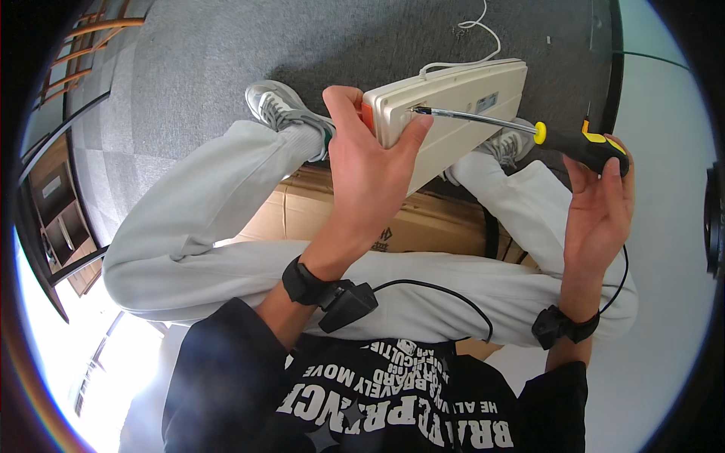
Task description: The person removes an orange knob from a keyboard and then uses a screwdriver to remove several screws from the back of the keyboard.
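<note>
My left hand (374,166) is closed round the left end of a flat cream-white plastic device (453,113), which stands tilted up on edge. This end carries an orange-red part (368,117), partly covered by my fingers. In my right hand (596,204) is a screwdriver (491,121) with a black and yellow handle, gripped near the handle's end. Its long metal shaft points left, and the tip meets a recess at the device's corner, close beside my left thumb. A white cord (472,62) runs from the device's top edge onto the carpet.
Behind the device is grey carpet (204,45). A cardboard box (317,215) lies between my legs, below the device. A thin-shafted tool with a yellow-orange part (586,121) shows behind the screwdriver handle. Black cables (445,291) run from my wrist straps. A pale wall stands at the right.
</note>
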Demonstrator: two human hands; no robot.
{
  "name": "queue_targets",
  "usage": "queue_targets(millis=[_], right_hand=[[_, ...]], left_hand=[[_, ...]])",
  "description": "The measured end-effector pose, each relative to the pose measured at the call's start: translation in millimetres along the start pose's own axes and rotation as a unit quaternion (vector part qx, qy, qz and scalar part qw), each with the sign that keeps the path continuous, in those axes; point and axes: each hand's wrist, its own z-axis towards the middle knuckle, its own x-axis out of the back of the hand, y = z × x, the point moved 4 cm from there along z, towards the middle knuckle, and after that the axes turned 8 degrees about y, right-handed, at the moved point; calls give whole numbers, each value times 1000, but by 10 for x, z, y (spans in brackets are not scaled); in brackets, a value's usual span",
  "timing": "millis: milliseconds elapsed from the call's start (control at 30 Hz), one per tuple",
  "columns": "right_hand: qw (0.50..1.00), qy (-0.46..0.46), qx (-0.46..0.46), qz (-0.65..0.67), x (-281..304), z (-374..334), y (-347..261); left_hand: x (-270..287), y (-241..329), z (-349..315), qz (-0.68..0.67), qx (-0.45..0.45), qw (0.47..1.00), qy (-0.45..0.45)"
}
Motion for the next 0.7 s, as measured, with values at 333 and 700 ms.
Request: queue_targets(millis=[333,700], right_hand=[[997,-39,61,-1,-2,-60,-85],[997,-34,73,-13,4,-86,-61]], left_hand=[[-17,89,-7,13,13,1000,-20],[-23,48,-6,-6,-25,1000,-4]])
